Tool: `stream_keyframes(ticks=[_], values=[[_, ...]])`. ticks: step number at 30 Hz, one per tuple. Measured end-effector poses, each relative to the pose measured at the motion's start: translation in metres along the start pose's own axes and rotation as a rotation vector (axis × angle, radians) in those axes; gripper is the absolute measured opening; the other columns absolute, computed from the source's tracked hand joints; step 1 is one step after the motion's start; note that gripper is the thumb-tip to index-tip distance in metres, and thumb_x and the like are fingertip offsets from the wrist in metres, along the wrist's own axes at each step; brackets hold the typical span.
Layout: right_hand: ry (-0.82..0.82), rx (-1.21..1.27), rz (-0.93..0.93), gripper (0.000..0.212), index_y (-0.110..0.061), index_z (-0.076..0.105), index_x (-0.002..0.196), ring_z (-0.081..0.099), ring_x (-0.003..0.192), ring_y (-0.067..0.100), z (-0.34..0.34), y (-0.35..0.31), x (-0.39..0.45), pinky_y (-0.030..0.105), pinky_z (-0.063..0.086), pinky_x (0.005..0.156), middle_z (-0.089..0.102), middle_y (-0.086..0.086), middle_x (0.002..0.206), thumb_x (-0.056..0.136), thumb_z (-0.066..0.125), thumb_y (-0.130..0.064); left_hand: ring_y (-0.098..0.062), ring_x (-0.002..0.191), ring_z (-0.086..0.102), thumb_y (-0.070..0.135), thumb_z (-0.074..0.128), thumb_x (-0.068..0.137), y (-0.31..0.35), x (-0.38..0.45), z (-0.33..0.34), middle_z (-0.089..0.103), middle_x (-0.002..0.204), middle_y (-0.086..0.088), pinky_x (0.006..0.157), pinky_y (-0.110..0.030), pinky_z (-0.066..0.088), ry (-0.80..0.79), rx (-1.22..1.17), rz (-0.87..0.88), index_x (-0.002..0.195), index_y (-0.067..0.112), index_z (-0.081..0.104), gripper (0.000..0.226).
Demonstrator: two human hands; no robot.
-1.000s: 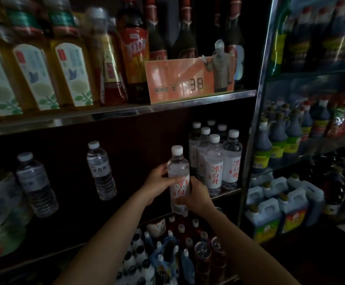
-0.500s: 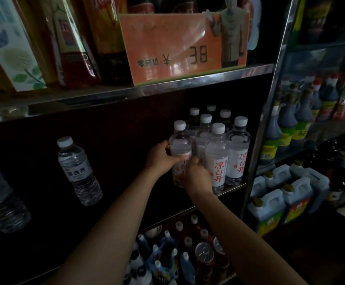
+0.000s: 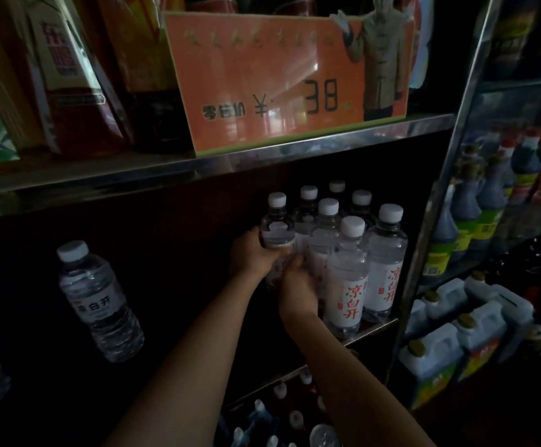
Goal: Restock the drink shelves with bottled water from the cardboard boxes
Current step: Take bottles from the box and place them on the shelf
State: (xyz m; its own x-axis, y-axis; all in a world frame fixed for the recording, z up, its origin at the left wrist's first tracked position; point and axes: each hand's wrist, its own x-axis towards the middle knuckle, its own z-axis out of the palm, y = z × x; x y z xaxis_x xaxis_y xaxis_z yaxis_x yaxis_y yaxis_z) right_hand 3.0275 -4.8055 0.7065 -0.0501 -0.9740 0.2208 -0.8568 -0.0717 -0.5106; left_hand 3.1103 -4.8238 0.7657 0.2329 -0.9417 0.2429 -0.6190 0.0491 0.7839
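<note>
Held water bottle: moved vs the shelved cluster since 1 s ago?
Yes. The held bottle, gripped by left hand and right hand, went from in front of the shelved bottles back into their left side.

Dim, shadowy shelves; glare on the price sign (image 3: 287, 82); edges warped.

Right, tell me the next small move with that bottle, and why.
Probably set the held bottle down on the shelf and let go. Both the left hand and right hand grip it, and it stands upright at the left edge of the cluster of water bottles.
</note>
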Motion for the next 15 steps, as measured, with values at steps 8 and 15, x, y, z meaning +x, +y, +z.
stream_keyframes(ticks=[8,15], values=[[-0.017,0.018,0.059,0.035,-0.004,0.035,0.129,0.057,0.115,0.03,-0.007,-0.009,0.001,0.035,0.047,0.091,0.055,0.016,0.127,0.099,0.045,-0.021,-0.025,0.109,0.06,0.025,0.08,0.074,-0.013,-0.016,0.006,0.061,0.12,-0.014,0.09,-0.031,0.048,-0.006,-0.259,-0.301,0.128,0.004,0.044,0.069],[-0.181,0.267,0.108,0.074,0.001,0.029,0.131,0.057,0.115,0.035,-0.029,-0.02,-0.02,0.037,0.047,0.088,0.058,0.018,0.124,0.08,0.074,-0.029,-0.022,0.096,0.061,0.029,0.051,0.097,-0.031,-0.052,-0.064,0.061,0.095,-0.002,0.084,-0.035,0.05,-0.08,-0.347,-0.401,0.125,0.011,0.05,0.034]])
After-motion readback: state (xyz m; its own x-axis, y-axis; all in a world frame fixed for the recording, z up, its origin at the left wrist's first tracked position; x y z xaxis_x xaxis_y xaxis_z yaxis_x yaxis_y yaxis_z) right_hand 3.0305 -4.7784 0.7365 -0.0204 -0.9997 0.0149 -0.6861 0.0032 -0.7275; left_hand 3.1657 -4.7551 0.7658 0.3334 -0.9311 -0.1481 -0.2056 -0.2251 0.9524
